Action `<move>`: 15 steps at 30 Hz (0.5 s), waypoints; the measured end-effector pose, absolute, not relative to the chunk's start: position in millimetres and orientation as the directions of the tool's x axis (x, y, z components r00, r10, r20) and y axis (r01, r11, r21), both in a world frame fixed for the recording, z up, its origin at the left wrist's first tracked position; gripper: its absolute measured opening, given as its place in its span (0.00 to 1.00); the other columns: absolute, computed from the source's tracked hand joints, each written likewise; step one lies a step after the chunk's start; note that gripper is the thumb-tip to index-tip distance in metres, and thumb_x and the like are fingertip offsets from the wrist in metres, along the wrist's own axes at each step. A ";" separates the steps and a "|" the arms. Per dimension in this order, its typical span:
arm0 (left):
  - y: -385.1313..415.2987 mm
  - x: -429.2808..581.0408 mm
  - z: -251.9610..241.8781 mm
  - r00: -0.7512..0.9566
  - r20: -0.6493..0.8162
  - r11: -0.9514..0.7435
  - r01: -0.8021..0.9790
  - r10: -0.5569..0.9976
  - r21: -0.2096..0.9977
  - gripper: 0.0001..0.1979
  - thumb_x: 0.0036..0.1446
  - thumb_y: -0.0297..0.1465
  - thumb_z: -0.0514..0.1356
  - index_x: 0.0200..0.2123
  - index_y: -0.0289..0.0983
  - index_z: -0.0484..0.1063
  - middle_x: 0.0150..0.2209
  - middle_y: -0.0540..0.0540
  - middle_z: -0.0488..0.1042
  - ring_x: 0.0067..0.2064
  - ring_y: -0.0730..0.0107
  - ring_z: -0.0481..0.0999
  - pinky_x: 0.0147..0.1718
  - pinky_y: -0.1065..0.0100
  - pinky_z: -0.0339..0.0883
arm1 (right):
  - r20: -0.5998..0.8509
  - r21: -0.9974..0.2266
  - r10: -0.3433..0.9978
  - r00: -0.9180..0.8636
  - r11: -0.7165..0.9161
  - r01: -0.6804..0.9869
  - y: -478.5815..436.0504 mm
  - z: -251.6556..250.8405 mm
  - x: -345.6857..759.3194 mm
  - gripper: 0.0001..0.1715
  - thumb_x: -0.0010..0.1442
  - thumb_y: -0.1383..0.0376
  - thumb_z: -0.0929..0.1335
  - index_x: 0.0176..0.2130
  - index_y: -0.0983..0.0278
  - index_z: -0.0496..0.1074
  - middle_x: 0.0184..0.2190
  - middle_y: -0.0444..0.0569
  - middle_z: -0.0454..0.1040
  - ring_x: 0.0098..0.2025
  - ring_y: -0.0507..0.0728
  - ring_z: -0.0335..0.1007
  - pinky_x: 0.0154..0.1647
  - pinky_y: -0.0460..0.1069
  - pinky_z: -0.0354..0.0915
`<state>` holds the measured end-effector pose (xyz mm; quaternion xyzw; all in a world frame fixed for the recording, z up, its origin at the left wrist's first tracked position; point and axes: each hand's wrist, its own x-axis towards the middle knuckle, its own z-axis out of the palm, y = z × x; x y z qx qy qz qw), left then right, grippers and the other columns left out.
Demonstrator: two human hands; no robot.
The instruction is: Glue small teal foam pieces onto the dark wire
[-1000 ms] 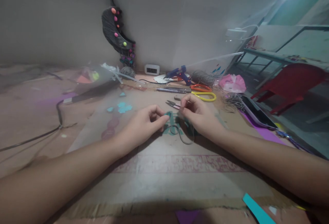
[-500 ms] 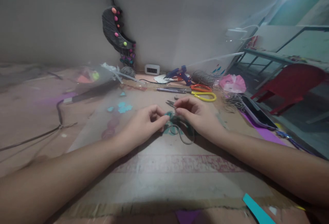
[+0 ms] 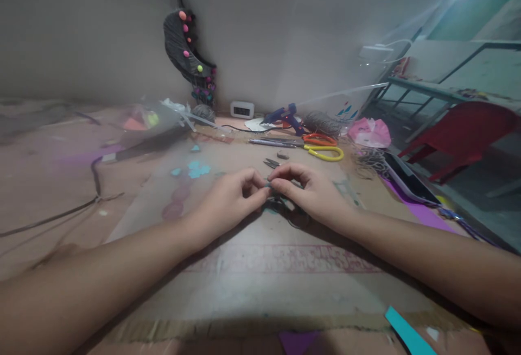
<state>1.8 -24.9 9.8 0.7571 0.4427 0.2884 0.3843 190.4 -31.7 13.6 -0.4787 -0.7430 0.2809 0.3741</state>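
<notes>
My left hand (image 3: 240,195) and my right hand (image 3: 307,189) meet over the middle of the board, fingertips almost touching. Both pinch a small teal piece (image 3: 267,185), mostly hidden by the fingers. Dark thin cord (image 3: 280,205) hangs in loops below the fingertips. Just beyond them lie the tips of small metal snips (image 3: 271,163) and a small grey stone-like object (image 3: 283,155). Teal paper cutouts (image 3: 198,169) rest left of my hands.
Yellow-handled scissors (image 3: 325,152), orange-handled scissors (image 3: 319,139), a blue glue gun (image 3: 285,116), grey yarn (image 3: 321,123) and a white clock (image 3: 242,109) line the back. A phone (image 3: 409,178) lies right. A teal strip (image 3: 407,330) is at the front edge.
My right hand has shifted slightly left and down, closer to my left fingertips. The cord loop has dropped and is more hidden, and the grey stone-like object shows more fully.
</notes>
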 end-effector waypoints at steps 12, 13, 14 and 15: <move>-24.5 1.3 9.3 0.439 0.128 -0.340 0.447 0.889 0.828 0.08 0.59 0.35 0.57 0.33 0.38 0.72 0.26 0.53 0.75 0.27 0.74 0.70 0.26 0.72 0.58 | 0.311 -0.771 0.903 -0.298 0.423 0.477 -31.8 11.9 192.3 0.07 0.60 0.63 0.66 0.36 0.64 0.71 0.32 0.45 0.75 0.35 0.53 0.70 0.38 0.48 0.64; -24.6 1.6 9.7 0.436 0.130 -0.341 0.449 0.890 0.826 0.07 0.59 0.35 0.57 0.32 0.38 0.72 0.25 0.53 0.75 0.27 0.74 0.70 0.26 0.72 0.58 | 0.308 -0.766 0.902 -0.303 0.424 0.483 -32.2 12.5 191.8 0.06 0.60 0.64 0.66 0.36 0.64 0.71 0.32 0.45 0.75 0.36 0.53 0.70 0.38 0.49 0.64; -24.8 1.8 10.0 0.437 0.133 -0.344 0.449 0.890 0.825 0.07 0.59 0.35 0.58 0.32 0.38 0.72 0.25 0.53 0.75 0.27 0.74 0.70 0.26 0.73 0.58 | 0.306 -0.763 0.901 -0.309 0.426 0.487 -32.6 12.8 191.4 0.06 0.60 0.64 0.66 0.37 0.64 0.71 0.32 0.45 0.75 0.36 0.53 0.71 0.39 0.49 0.64; -24.9 2.0 10.3 0.439 0.137 -0.349 0.448 0.888 0.823 0.07 0.59 0.35 0.58 0.32 0.38 0.72 0.26 0.53 0.75 0.27 0.74 0.70 0.26 0.73 0.58 | 0.305 -0.759 0.899 -0.314 0.428 0.490 -33.0 13.1 191.0 0.06 0.60 0.65 0.65 0.37 0.64 0.71 0.32 0.46 0.75 0.36 0.53 0.71 0.39 0.49 0.64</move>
